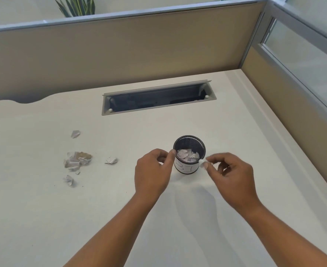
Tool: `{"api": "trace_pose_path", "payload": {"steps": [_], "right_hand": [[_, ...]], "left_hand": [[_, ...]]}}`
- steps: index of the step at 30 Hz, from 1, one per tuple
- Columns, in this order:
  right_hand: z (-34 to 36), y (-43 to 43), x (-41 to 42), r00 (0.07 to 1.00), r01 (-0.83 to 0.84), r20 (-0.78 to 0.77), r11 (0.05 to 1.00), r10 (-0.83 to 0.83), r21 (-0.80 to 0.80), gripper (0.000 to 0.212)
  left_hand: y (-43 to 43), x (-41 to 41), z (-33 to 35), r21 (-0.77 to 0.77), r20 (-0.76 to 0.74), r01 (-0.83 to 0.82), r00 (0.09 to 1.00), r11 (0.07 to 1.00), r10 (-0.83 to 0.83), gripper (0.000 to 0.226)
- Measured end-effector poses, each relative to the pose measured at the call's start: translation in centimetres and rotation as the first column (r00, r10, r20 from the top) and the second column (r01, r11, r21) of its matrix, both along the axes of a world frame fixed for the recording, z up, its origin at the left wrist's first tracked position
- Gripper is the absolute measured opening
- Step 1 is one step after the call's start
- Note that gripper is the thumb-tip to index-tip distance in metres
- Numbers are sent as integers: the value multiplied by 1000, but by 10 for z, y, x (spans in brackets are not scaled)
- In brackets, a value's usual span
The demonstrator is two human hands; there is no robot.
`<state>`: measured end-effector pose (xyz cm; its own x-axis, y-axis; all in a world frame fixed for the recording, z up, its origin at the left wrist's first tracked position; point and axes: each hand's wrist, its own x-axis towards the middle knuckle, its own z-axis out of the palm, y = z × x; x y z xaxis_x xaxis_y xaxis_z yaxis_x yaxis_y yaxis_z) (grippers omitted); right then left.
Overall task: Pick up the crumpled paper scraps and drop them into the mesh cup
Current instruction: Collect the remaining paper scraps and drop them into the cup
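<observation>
A black mesh cup (190, 140) with a white label stands on the white desk (235, 141), holding several crumpled paper scraps (187, 155). My left hand (153, 170) touches the cup's left rim with thumb and fingers curled. My right hand (234, 176) is just right of the rim, pinching a tiny white scrap (202, 160) between fingertips. Loose scraps lie to the left: a big crumpled wad (77, 160), a small one (111, 160), another (75, 133) farther back, and one (68, 180) nearer me.
An open cable tray slot (158, 100) is sunk into the desk behind the cup. Beige partition walls (120, 51) close the back and right sides. A plant (76, 6) shows beyond the partition.
</observation>
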<state>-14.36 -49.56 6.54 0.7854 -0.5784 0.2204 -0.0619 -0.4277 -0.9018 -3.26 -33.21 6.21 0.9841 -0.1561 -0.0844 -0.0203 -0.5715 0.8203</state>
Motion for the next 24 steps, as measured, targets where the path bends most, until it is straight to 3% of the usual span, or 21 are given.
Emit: {"api": "trace_pose_path", "payload": {"steps": [7, 14, 19, 24], "right_hand": [[6, -13, 45, 988, -15, -150, 999, 19, 30, 21], [9, 1, 33, 997, 52, -57, 998, -53, -18, 19], [-2, 30, 8, 998, -9, -57, 1000, 8, -21, 26], [-33, 76, -15, 961, -145, -244, 988, 129, -51, 32]], "left_hand": [[32, -1, -15, -26, -56, -65, 996, 998, 63, 22], [60, -8, -18, -73, -52, -85, 995, 994, 82, 15], [92, -21, -28, -84, -4, -82, 997, 993, 82, 5], [145, -36, -47, 1, 18, -94, 995, 996, 94, 17]]}}
